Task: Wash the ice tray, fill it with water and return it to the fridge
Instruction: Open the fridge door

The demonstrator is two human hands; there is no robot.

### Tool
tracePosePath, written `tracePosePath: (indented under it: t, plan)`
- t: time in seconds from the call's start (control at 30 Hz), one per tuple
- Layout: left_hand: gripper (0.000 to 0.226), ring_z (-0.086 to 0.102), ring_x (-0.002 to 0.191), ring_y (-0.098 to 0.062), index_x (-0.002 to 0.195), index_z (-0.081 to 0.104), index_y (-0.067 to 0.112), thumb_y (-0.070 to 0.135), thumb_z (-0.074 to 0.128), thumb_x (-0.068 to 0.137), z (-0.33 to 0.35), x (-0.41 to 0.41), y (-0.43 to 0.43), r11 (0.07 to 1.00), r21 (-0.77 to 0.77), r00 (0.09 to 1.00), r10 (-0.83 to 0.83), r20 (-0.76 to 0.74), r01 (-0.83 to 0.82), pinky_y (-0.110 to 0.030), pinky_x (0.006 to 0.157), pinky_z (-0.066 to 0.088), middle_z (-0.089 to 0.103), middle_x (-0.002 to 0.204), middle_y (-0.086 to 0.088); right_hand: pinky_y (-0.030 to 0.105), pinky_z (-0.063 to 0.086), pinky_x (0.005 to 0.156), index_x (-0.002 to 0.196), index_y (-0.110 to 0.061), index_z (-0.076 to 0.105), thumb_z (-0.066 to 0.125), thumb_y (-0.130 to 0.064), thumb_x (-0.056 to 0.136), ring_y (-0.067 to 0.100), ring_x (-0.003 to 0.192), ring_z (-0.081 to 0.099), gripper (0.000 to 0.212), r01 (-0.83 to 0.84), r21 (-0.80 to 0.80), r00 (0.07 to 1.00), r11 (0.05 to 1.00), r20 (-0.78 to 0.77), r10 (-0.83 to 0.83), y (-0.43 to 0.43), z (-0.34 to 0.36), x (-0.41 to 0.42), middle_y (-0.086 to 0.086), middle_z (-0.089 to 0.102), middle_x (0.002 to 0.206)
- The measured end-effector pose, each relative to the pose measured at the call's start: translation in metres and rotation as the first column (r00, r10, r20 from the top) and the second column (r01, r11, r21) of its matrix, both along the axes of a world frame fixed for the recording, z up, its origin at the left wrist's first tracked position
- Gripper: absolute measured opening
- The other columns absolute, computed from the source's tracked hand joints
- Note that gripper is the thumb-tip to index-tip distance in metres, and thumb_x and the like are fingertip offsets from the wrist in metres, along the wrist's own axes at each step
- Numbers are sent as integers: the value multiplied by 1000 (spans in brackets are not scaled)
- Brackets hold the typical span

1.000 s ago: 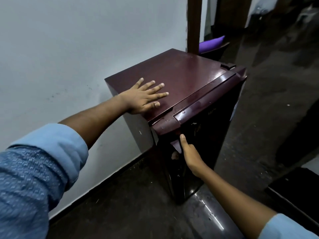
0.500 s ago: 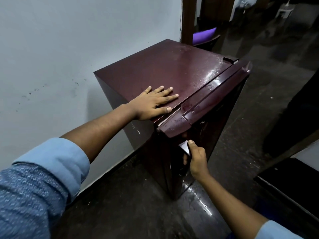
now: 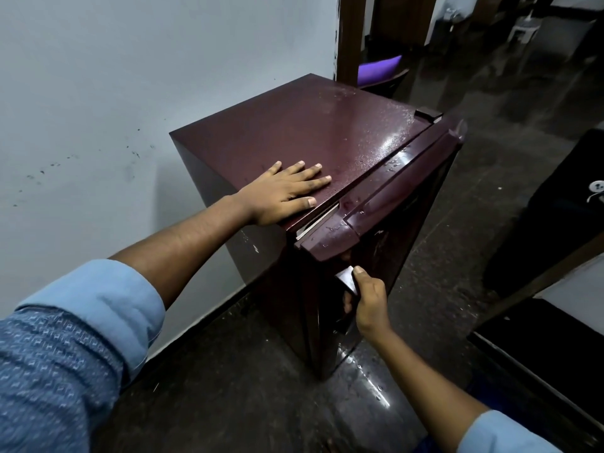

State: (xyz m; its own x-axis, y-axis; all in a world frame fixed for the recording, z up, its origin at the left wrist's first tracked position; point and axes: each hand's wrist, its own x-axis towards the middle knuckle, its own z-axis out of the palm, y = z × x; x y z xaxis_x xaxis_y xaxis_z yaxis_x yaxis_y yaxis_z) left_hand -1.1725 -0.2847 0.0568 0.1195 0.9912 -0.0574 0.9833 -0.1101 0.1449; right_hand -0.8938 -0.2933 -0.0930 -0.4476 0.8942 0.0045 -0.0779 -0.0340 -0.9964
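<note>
Fridge (image 3: 313, 138) door (image 3: 392, 204) slightly ajar

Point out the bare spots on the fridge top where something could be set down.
The fridge top is bare from the left hand back to the wall-side edge and across to the hinge corner, though it looks speckled with droplets. Only the near corner is taken, under the left hand. The right hand grips the door handle below.

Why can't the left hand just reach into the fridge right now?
Probably it can't yet: the door shows only a thin gap at the top. The left hand lies flat on the fridge, while the right hand grips the handle.
</note>
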Motion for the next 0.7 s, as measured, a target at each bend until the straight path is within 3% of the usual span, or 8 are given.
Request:
tracePosePath:
  t: [0.1, 0.23, 0.33, 0.47, 0.5, 0.57, 0.63, 0.7]
  plan:
    - [66, -3, 163, -19, 165, 10, 50, 69, 16, 102, -1, 0, 0, 1000, 2, 1000, -2, -3, 2, -57, 129, -4, 0, 175, 16, 46, 32, 46, 49, 4, 50, 45, -51, 97, 28, 42, 44, 73, 32, 21, 999, 999, 21, -32, 1, -1, 14, 27, 44, 43]
    - [68, -3, 163, -18, 165, 10, 50, 71, 14, 100, 0, 3, 1, 1000, 9, 1000, 5, -6, -5, -56, 129, -4, 0, 175, 16, 37, 32, 47, 47, -5, 52, 42, -40, 101, 25, 41, 44, 65, 47, 24, 998, 999, 40, -48, 2, 5, 37, 26, 43, 43]
    - [69, -2, 163, -18, 165, 11, 50, 71, 15, 99, 0, 4, -2, 1000, 17, 1000, 18, -3, -18, -57, 130, -3, 1, 175, 16, 29, 33, 46, 46, -13, 56, 41, -21, 109, 15, 39, 43, 65, 67, 21, 996, 998, 52, -68, 2, 8, 47, 7, 44, 42]
    - [69, -1, 163, -18, 164, 11, 51, 73, 14, 98, 0, 8, -3, 999, 27, 999, 37, -3, -37, -56, 130, -3, 1, 175, 17, 31, 33, 48, 49, -17, 60, 42, -22, 107, 12, 41, 43, 61, 58, 4, 998, 998, 30, -59, -4, 25, 58, 4, 46, 45]
    - [70, -1, 163, -17, 164, 11, 52, 74, 14, 98, 0, 8, -3, 999, 30, 999, 41, -4, -41, -56, 130, -2, 1, 175, 17, 36, 33, 49, 53, -14, 65, 44, -20, 106, 16, 41, 42, 57, 79, 3, 997, 997, 18, -79, -5, 30, 60, 9, 46, 47]
    - [71, -1, 163, -16, 163, 10, 54, 77, 12, 97, 0, 8, -3, 998, 25, 999, 55, -4, -54, -55, 130, -2, 1, 175, 16, 42, 38, 51, 73, 14, 70, 45, -11, 107, 34, 50, 42, 48, 145, -35, 989, 989, 2, -145, -7, 36, 68, 26, 43, 56]
    - [72, -1, 163, -15, 163, 11, 55, 80, 13, 95, 1, 10, -2, 996, 12, 996, 85, 11, -86, -55, 130, -2, 3, 175, 17, 26, 41, 51, 67, 10, 65, 48, -17, 106, 20, 52, 49, 51, 142, -44, 990, 989, -2, -142, -4, 31, 77, 14, 43, 56]
    - [68, 0, 163, -14, 162, 15, 55, 78, 17, 99, 2, 20, 2, 987, -6, 986, 160, 44, -160, -56, 130, -3, 6, 175, 17, 32, 40, 55, 61, 8, 52, 51, -37, 101, 20, 54, 49, 60, 62, -40, 998, 997, 4, -62, 3, 22, 90, 13, 45, 59]
